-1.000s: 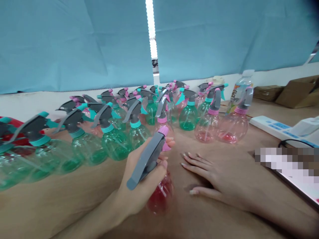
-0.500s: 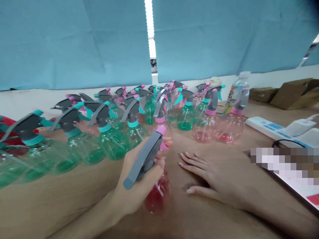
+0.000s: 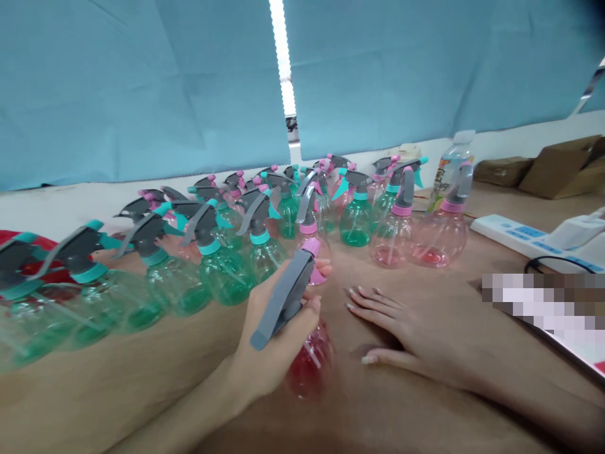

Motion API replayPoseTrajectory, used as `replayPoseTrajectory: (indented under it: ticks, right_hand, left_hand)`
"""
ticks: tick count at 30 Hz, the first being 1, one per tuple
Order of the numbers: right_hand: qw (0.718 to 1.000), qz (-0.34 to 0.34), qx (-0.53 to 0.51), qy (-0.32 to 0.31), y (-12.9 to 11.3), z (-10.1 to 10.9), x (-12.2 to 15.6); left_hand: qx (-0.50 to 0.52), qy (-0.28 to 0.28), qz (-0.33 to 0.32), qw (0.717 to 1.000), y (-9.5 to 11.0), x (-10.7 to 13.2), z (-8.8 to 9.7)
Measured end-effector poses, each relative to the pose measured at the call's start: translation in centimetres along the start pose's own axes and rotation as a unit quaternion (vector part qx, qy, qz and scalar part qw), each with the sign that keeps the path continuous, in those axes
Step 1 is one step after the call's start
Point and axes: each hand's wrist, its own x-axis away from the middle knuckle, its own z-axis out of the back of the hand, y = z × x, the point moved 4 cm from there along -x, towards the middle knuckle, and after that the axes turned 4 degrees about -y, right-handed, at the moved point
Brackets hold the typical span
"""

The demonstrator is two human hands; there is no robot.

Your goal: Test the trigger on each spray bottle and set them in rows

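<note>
My left hand (image 3: 278,334) is wrapped around the neck of a pink spray bottle (image 3: 312,366) with a grey and pink trigger head. Red liquid shows inside it, and the bottle stands close in front of me. Flat on the tabletop to its right lies my right hand (image 3: 401,321), fingers spread and holding nothing. Just behind the held bottle is another pink spray bottle (image 3: 314,243). Two more stand beyond my right hand, a pink spray bottle (image 3: 392,239) and a second pink spray bottle (image 3: 439,239). A row of green spray bottles (image 3: 227,274) runs along the left.
A clear drink bottle (image 3: 449,167) stands at the back right. On the right are a white power strip (image 3: 510,233) with a plug, a blurred-out device (image 3: 543,315) and a cardboard box (image 3: 558,167). Blue cloth (image 3: 378,75) hangs behind the table.
The whole view has shifted slightly, so most things appear a little farther right. My left hand keeps its hold on the pink spray bottle, and my right hand stays flat.
</note>
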Motion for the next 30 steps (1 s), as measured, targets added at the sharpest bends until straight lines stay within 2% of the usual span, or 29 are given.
replayPoseTrajectory:
  ticks: [5, 12, 23, 30]
  right_hand:
    - [1.000, 0.008, 0.000, 0.015, 0.26, -0.20, -0.03]
    - [1.000, -0.010, 0.007, -0.016, -0.12, 0.10, -0.06]
    - [1.000, 0.002, 0.001, 0.001, 0.06, 0.05, -0.01]
    - [1.000, -0.013, 0.009, -0.020, -0.32, 0.32, -0.04]
  left_hand:
    - [-0.010, 0.001, -0.010, 1.000, -0.01, 0.03, -0.04]
    - [0.012, 0.005, -0.021, 1.000, -0.04, 0.02, -0.09]
    - [0.000, 0.006, 0.003, 1.000, 0.09, 0.14, 0.16]
    - [-0.012, -0.017, -0.040, 0.999, 0.73, 0.07, 0.58]
